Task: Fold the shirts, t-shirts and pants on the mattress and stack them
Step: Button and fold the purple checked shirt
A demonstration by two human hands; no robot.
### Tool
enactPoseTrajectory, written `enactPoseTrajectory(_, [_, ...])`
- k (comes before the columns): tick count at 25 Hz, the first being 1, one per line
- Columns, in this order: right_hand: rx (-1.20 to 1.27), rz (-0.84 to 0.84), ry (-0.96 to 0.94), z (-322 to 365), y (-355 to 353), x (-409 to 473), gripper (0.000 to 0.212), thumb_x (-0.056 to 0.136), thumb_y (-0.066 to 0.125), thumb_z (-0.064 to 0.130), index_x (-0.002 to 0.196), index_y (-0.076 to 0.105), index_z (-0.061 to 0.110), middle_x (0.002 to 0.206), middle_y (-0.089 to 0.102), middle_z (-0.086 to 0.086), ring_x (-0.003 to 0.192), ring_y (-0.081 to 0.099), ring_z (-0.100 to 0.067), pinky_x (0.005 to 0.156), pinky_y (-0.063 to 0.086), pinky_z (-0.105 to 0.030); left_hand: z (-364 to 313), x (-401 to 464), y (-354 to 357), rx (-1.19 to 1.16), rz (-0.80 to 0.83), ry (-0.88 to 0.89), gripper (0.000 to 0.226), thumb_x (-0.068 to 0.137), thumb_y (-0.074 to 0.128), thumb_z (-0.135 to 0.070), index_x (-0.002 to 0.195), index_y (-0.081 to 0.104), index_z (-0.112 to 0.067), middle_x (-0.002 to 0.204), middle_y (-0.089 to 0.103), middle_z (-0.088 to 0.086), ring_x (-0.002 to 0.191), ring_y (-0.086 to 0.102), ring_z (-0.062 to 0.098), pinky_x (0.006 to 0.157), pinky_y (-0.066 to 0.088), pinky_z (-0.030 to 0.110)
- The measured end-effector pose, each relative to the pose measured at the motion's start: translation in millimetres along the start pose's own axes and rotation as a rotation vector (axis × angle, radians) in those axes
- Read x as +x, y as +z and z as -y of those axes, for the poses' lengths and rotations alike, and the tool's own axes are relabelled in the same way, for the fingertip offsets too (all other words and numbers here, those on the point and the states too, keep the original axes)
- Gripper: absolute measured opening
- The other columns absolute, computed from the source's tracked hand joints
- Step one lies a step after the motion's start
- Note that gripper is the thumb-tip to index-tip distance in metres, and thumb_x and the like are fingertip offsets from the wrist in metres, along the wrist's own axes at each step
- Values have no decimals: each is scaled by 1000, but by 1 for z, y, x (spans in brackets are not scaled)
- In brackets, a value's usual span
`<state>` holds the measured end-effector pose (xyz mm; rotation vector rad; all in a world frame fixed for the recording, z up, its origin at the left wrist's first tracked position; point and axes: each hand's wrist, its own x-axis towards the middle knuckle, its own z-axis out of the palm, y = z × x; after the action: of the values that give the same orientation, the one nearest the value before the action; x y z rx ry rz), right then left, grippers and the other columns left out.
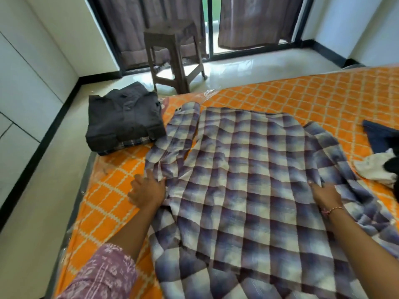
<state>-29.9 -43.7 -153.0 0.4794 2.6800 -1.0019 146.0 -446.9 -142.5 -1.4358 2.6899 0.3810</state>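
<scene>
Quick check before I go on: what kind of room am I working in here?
Most likely a bedroom at home: a mattress in an orange patterned sheet lies on the tiled floor, curtains hang at a sliding door, and a plastic stool stands nearby.
</scene>
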Motion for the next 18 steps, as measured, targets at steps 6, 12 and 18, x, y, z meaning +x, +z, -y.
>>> enactPoseTrajectory(6, [-138,-24,-26,1,2,-7,40,99,44,20,118,53,-13,124,51,-38,114,48,-50,95,38,-50,0,-15,-6,-232,-77,83,33,98,38,-5,130,43,0,126,48,25,105,53,42,79,42,41])
enactPoseTrajectory(12, [-12,-49,33,-1,-7,-21,51,97,44,40,112,59,-6,119,56,-34,109,52,-47,90,41,-45,23,-15,-20,-74,-192,-323,46,100,43,-18,141,31,-1,151,20,27,137,24,43,106,24,54])
enactPoseTrajectory(18, [378,219,159,7,-22,-9,49,85,67,37,112,61,-3,106,61,-14,75,55,-23,65,47,-25,-48,6,16,-164,80,536,68,92,58,-37,144,31,-2,143,38,22,128,38,40,105,34,46])
